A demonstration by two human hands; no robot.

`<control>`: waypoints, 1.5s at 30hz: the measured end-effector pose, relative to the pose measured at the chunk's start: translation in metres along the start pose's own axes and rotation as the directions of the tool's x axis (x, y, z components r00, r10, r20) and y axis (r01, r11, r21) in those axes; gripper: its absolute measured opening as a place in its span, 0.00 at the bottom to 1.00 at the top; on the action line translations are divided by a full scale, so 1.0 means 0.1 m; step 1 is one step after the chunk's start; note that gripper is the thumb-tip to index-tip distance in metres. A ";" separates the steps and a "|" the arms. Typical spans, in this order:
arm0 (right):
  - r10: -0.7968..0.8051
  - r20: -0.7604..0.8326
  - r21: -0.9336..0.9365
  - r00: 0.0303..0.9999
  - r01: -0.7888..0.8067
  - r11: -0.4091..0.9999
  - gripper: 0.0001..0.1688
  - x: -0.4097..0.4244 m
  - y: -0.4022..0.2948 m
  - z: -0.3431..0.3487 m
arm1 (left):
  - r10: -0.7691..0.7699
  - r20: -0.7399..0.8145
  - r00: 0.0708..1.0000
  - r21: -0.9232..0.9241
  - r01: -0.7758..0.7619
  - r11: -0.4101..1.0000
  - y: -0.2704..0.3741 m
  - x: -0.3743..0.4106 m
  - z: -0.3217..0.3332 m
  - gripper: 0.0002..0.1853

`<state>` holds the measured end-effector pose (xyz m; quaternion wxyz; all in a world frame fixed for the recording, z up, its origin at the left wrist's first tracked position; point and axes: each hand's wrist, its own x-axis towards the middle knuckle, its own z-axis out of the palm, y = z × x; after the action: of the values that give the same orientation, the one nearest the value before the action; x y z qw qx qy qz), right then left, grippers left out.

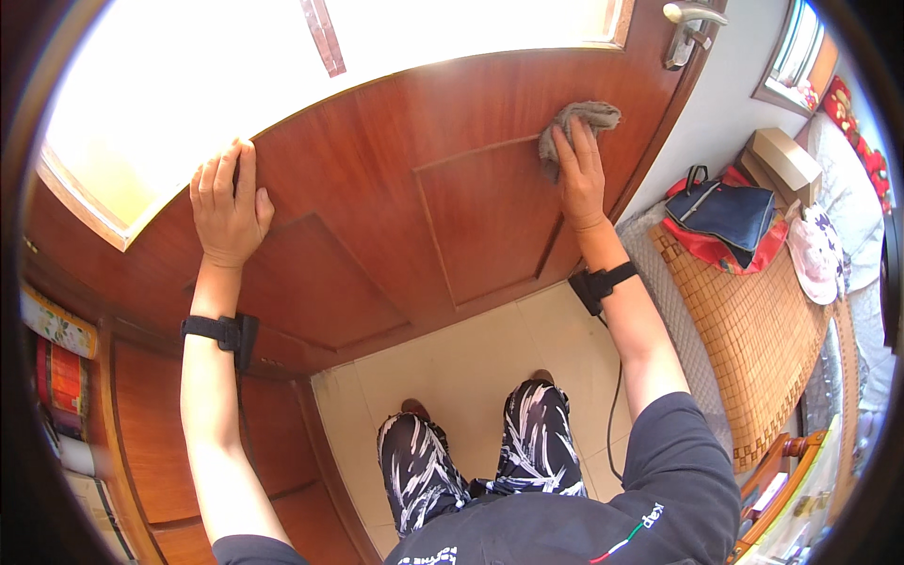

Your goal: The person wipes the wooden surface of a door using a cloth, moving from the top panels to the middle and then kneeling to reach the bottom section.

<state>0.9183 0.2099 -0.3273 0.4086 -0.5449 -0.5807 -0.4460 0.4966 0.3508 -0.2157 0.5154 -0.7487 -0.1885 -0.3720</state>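
Note:
A reddish-brown wooden door (367, 176) with raised rectangular panels fills the view before me. My right hand (583, 169) presses a crumpled grey-brown cloth (597, 114) against the door, near the upper right corner of the right panel. Some of the cloth shows beyond and beside the fingers; the rest is hidden under them. Flat near the lower edge of the bright glass (212, 78) lies my left hand (229, 205), empty, its fingers pointing up and slightly apart. A metal door handle (696, 14) is at the top right, above my right hand.
At right, a woven mat (748, 332) covers a padded seat or bed holding a dark blue bag (720, 212), red fabric, a pale hat (812, 261) and a cardboard box (784, 162). Wooden cabinetry (155, 424) and packed shelves stand left. A cable (616, 402) hangs near my right arm.

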 end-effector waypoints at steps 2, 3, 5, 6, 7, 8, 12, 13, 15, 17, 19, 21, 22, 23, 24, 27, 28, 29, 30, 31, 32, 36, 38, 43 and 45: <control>0.191 -0.070 0.150 0.979 -0.179 0.972 0.27 -0.03 -0.25 0.11 | 0.008 0.011 1.000 0.004 -0.008 1.000 0.00 -0.01 -0.01 0.25; 0.285 -0.093 0.228 0.954 -0.259 0.939 0.28 0.02 -0.47 0.16 | 0.001 0.019 1.000 0.000 -0.001 1.000 0.00 -0.02 -0.02 0.25; 0.226 -0.075 0.282 0.971 -0.196 0.939 0.27 0.03 -0.85 0.27 | -0.007 0.019 1.000 -0.015 0.008 1.000 0.03 -0.02 0.00 0.25; 0.154 -0.069 0.350 0.986 -0.120 0.929 0.26 0.04 -1.10 0.34 | -0.005 0.018 1.000 -0.017 0.005 1.000 0.02 -0.01 0.00 0.25; 0.052 -0.041 0.416 0.998 -0.030 0.909 0.24 0.01 -1.32 0.40 | 0.000 0.017 1.000 -0.020 0.000 1.000 0.01 0.00 -0.01 0.26; -0.089 -0.026 0.498 0.996 0.090 0.863 0.21 0.05 -1.54 0.39 | 0.000 0.022 1.000 -0.015 0.001 1.000 -0.01 -0.01 -0.03 0.26; -0.379 0.123 0.405 0.917 0.302 0.863 0.18 -0.13 -1.62 0.41 | 0.001 0.011 1.000 -0.035 0.000 0.999 0.02 0.01 0.00 0.26; -0.416 0.133 0.401 0.899 0.335 0.853 0.17 -0.09 -1.55 0.38 | -0.001 0.014 1.000 -0.038 0.001 0.999 0.03 0.00 -0.01 0.26; -0.482 0.183 0.393 0.857 0.386 0.835 0.18 -0.13 -1.39 0.33 | -0.024 0.011 1.000 -0.042 0.024 0.999 0.01 -0.03 -0.02 0.26; -0.542 0.261 0.375 0.799 0.433 0.820 0.20 -0.23 -1.15 0.31 | -0.030 0.003 1.000 -0.043 0.030 0.999 0.03 0.00 0.01 0.26; -0.431 0.217 0.343 0.876 0.345 0.874 0.26 -0.20 -1.06 0.25 | -0.009 0.013 1.000 -0.027 0.009 1.000 0.03 -0.01 0.02 0.26; -0.242 0.192 0.344 0.951 0.165 0.924 0.28 -0.16 -1.01 0.27 | -0.005 0.002 1.000 -0.035 0.005 0.999 0.05 0.01 0.03 0.26; -0.258 0.189 0.324 0.947 0.188 0.927 0.29 -0.14 -1.01 0.25 | -0.003 -0.003 1.000 -0.039 0.002 0.999 0.06 0.01 0.04 0.26; -0.272 0.176 0.312 0.946 0.208 0.927 0.29 -0.15 -1.04 0.28 | -0.004 -0.002 1.000 -0.031 0.004 0.999 0.06 0.03 0.03 0.26; -0.279 0.166 0.301 0.946 0.221 0.928 0.29 -0.20 -1.08 0.31 | -0.001 0.003 1.000 -0.028 0.002 1.000 0.07 0.05 0.01 0.26; -0.295 0.156 0.281 0.943 0.244 0.928 0.29 -0.32 -1.06 0.40 | 0.002 0.020 1.000 -0.019 -0.001 1.000 0.09 0.06 -0.01 0.26; -0.297 0.157 0.278 0.942 0.246 0.929 0.29 -0.37 -1.05 0.44 | 0.004 0.027 1.000 -0.017 -0.004 1.000 0.09 0.05 -0.01 0.26; -0.311 0.160 0.297 0.937 0.255 0.920 0.29 -0.45 -1.04 0.48 | 0.006 0.031 1.000 -0.011 -0.006 1.000 0.09 0.04 -0.02 0.26; -0.321 0.165 0.311 0.933 0.259 0.915 0.29 -0.57 -1.02 0.50 | 0.011 0.032 0.999 -0.012 -0.010 1.000 0.10 0.05 -0.02 0.26; -0.335 0.171 0.326 0.927 0.267 0.907 0.29 -0.71 -1.00 0.53 | 0.011 0.034 0.999 -0.011 -0.011 1.000 0.12 0.04 -0.01 0.26; -0.361 0.216 0.339 0.907 0.277 0.899 0.29 -0.88 -0.97 0.57 | 0.025 0.042 0.999 -0.009 -0.025 1.000 0.13 0.06 -0.01 0.26; -0.435 0.382 0.396 0.816 0.280 0.874 0.29 -1.71 -0.89 0.63 | 0.062 0.036 0.997 -0.022 -0.062 0.998 0.19 0.14 0.00 0.27; -0.463 0.465 0.418 0.754 0.274 0.866 0.30 -2.16 -0.88 0.71 | 0.061 0.038 0.997 -0.003 -0.061 0.998 0.22 0.11 0.02 0.28; -0.514 0.519 0.440 0.683 0.302 0.846 0.27 -3.09 -0.87 0.94 | 0.098 0.014 0.995 0.052 -0.099 0.994 0.25 0.14 0.01 0.28; -0.522 0.630 0.466 0.575 0.258 0.846 0.23 -3.33 -0.83 0.98 | 0.133 0.047 0.990 0.071 -0.136 0.988 0.22 0.15 0.00 0.28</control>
<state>0.8609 0.2142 -0.6799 0.1118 -0.4581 -0.8662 -0.1657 0.5213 0.3407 -0.2183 0.5626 -0.7477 -0.1619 -0.3134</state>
